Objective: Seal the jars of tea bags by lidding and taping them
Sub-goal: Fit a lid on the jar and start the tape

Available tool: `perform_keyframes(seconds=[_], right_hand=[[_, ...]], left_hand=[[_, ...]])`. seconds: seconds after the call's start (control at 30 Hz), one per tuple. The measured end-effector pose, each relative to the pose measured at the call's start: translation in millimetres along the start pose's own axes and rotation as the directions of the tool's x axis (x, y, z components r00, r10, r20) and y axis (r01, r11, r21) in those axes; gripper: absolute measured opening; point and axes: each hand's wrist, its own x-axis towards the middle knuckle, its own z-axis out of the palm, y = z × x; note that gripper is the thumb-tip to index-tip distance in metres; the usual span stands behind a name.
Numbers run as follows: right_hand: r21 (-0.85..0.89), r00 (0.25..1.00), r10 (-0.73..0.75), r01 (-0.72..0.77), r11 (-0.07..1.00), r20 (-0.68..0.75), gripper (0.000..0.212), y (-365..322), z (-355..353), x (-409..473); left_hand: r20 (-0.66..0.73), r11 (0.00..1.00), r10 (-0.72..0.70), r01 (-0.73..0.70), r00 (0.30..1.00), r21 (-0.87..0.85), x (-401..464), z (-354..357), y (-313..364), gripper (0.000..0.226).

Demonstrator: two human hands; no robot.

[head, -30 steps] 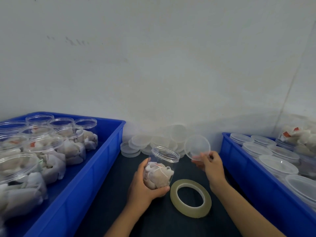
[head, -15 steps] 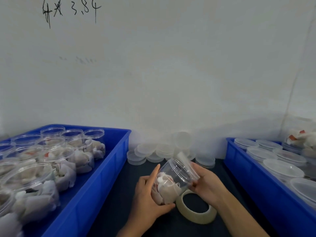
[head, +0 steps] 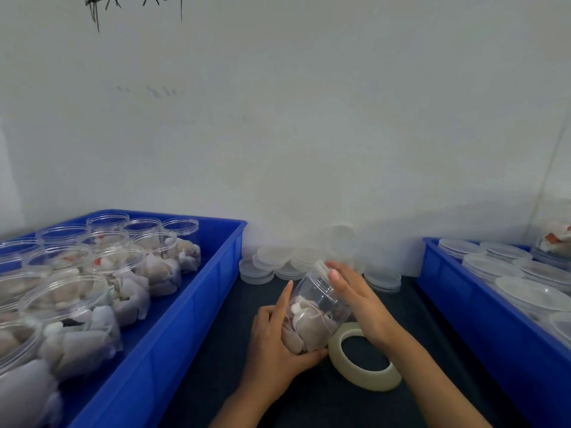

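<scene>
Tape roll (head: 364, 362) lies between two crates (head: 173, 304), loose lids (head: 278, 261) behind.

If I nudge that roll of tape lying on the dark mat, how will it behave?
The translucent ring of tape lies flat on the dark mat, so it would probably slide, not roll. Its open, thin-walled hoop looks light. It sits close beside the clear plastic jar of tea bags, so a nudge may bump that.

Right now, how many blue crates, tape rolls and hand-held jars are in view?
Blue plastic crates: 2, left crate, right crate
Clear tape roll: 1
Clear plastic jar of tea bags held in hands: 1
Total: 4
</scene>
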Motion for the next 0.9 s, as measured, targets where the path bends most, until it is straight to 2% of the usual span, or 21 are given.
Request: perform_keyframes(seconds=[0.1, 0.2, 0.27, 0.33, 0.47, 0.57, 0.73, 0.83, 0.9], right_hand=[[-0.046, 0.999, -0.033, 0.032, 0.998, -0.019, 0.071, -0.9, 2.8, 1.9], [-0.052, 0.996, -0.082, 0.083, 0.995, 0.026, 0.06, 4.5, 3.0, 3.2], [-0.072, 0.991, -0.134, 0.135, 0.988, 0.009, 0.052, 8.6, 5.5, 3.7], [-0.018, 0.989, -0.137, 0.136, 0.99, -0.053, 0.048, 14.0, 10.2, 5.1], [0.19, 0.985, -0.088, 0.116, 0.975, -0.149, 0.041, 16.3, 20.6, 6.0], [0.274, 0.99, -0.044, 0.08, 0.959, -0.135, 0.038, 11.6, 25.6, 7.7], [0.118, 0.966, -0.207, 0.226, 0.967, -0.157, 0.025, 6.5, 27.6, 6.4], [0.037, 0.938, -0.317, 0.325, 0.945, -0.137, 0.049, 11.6, 31.1, 1.6], [0.024, 0.912, -0.395, 0.4, 0.916, -0.115, 0.05, 15.7, 33.4, -0.3]], left_hand=[[0.011, 1.0, -0.006, 0.006, 1.0, 0.0, -0.8, -1.4, 1.0, 0.12], [0.041, 0.998, -0.059, 0.06, 0.997, -0.022, -1.1, -0.8, 4.2, 0.127], [0.033, 0.985, -0.132, 0.135, 0.991, -0.103, -0.3, -1.9, 3.6, 0.137], [0.036, 0.951, -0.221, 0.224, 0.975, -0.214, 1.3, -4.3, 2.4, 0.137], [0.108, 0.845, -0.295, 0.312, 0.95, -0.435, 6.3, -10.7, -5.7, 0.098], [0.136, 0.747, -0.288, 0.312, 0.948, -0.587, 10.3, -15.2, -8.3, 0.088], [0.153, 0.654, -0.295, 0.316, 0.943, -0.688, 10.8, -14.0, -5.0, 0.087], [0.233, 0.592, -0.281, 0.359, 0.931, -0.721, 10.3, -17.7, -1.4, 0.07], [0.29, 0.578, -0.262, 0.39, 0.92, -0.716, 11.4, -20.6, -0.1, 0.062]])
